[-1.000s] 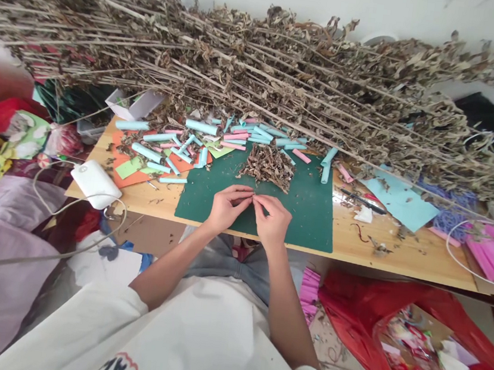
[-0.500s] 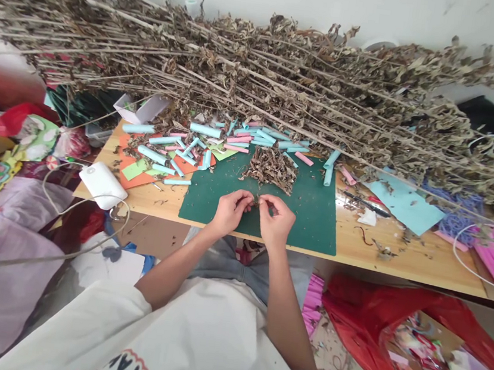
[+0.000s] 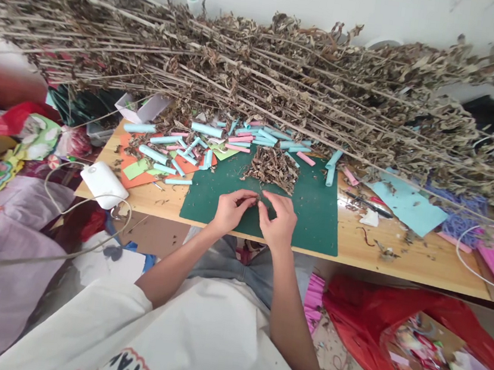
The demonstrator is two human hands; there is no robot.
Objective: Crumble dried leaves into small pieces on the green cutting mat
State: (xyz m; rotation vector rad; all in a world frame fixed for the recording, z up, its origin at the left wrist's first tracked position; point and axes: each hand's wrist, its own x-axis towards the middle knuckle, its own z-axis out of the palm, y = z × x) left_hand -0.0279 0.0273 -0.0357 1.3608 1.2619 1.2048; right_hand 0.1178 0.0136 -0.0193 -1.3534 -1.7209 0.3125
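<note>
Evidently, both hands of the seated person are over the near part of the green mat (image 3: 314, 220), fingertips close to one another. The left hand (image 3: 231, 210) has thumb and fingers drawn together, pinching a small brown scrap (image 3: 259, 199) at their tips. The right hand (image 3: 280, 216) curves its thumb and forefinger toward the same scrap; from where I stand, I cannot tell whether it grips.

Just beyond the fingertips, on the mat, lies a pile of dried leaves (image 3: 273, 169). Rolled blue tubes (image 3: 207, 130) and pink tubes (image 3: 306, 158) lie scattered to its far side and left. Long dry stalks (image 3: 242, 73) span the far side of the wooden table (image 3: 399, 265). At near right, a red bag (image 3: 351, 312) gapes open, containing wrappers.
</note>
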